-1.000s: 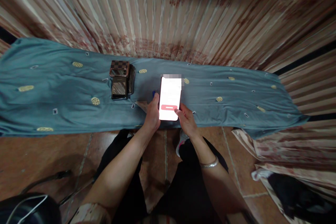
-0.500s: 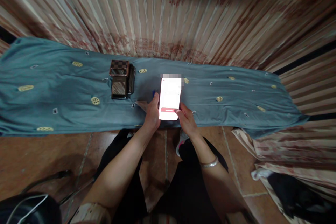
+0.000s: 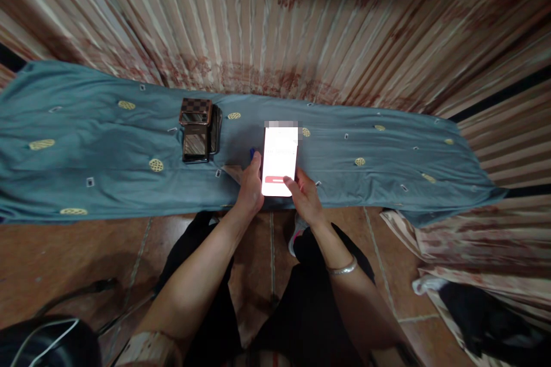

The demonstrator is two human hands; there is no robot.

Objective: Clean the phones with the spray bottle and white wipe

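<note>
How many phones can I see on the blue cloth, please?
2. One phone, its screen lit, is held in the left hand, with the right hand touching its lower edge. A second phone stands folded on the blue cloth, further left. Others may be hidden.

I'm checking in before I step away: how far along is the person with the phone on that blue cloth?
Done: the phone is lit, showing a white page with a red bar near the bottom. In hand: the left hand grips its edge, and the right hand has a finger at that bar. Left: the checkered case lies untouched on the blue cloth. The screen text is too bright to read.
</note>
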